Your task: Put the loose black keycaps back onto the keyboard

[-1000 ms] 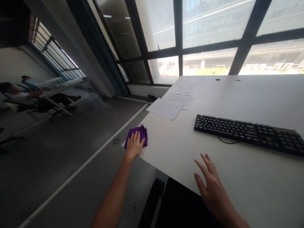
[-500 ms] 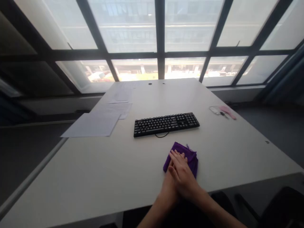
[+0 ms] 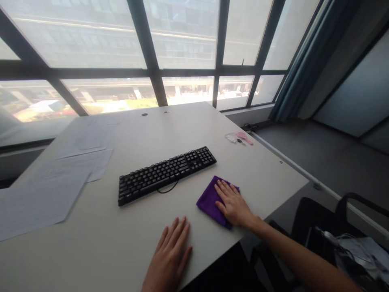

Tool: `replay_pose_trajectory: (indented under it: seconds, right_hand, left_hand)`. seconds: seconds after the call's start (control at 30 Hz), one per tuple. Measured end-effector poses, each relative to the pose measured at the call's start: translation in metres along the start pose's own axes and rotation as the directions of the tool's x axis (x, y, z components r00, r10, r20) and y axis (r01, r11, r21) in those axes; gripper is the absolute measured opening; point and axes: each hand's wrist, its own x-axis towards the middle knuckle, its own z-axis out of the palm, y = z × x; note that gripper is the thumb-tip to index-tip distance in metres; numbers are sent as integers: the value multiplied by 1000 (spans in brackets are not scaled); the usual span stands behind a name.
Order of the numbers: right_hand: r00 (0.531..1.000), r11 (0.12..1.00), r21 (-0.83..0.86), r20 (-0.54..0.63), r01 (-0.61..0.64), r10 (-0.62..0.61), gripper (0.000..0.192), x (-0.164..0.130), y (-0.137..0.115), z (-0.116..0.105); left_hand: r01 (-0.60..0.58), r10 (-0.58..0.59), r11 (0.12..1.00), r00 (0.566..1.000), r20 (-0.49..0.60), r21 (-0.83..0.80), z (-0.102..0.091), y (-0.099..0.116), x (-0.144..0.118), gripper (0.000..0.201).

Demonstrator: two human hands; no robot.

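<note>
Loose sheets of paper lie along the left side of the white desk, the nearest sheet reaching the desk's left edge and overlapping the one behind it. Between the papers and the keyboard there is a bare strip of desk, and a wider bare stretch runs along the near edge in front of the keyboard.

The black keyboard sits near the middle, turned at a slant so its right end points farther away; a loop of its cable shows at its near side.

The left hand lies palm down on the bare desk near the near edge, fingers straight and close together, holding nothing. It is well apart from the keyboard and a little left of the cloth.

The purple cloth lies flat just right of the keyboard's near right corner, close to it but not touching, and near the desk's near right edge. The right hand rests flat on the cloth's right part, fingers spread slightly and pointing away, pressing rather than gripping; the forearm reaches in from the lower right over the desk edge.

Farther right, by the desk's right edge, lie a small pink thing and a clear one, too small to tell. Beyond the edge there is open floor, with a dark chair at the near right.
</note>
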Motion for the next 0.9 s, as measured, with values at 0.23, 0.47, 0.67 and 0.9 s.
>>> replay_pose_trajectory:
  seconds: [0.23,0.47,0.67,0.9]
  right_hand:
    - [881,869,-159,-162,-468,444,63,25,176,-34]
    - [775,811,-44,-327,-583,540,71,48,213,-39]
    - [951,989,-41,-282,-142,125,73,52,73,5]
    - [982,999,-26,-187,19,-24,80,41,15,46]
  left_hand:
    - [13,-14,999,1000,19,34,-4,1,0,69]
    - [93,-104,986,991,78,138,-14,1,-22,73]
    - [425,-456,858,889,48,287,-19,-71,-76,78]
    - [475,-508,827,861,35,301,-19,-97,-95,77]
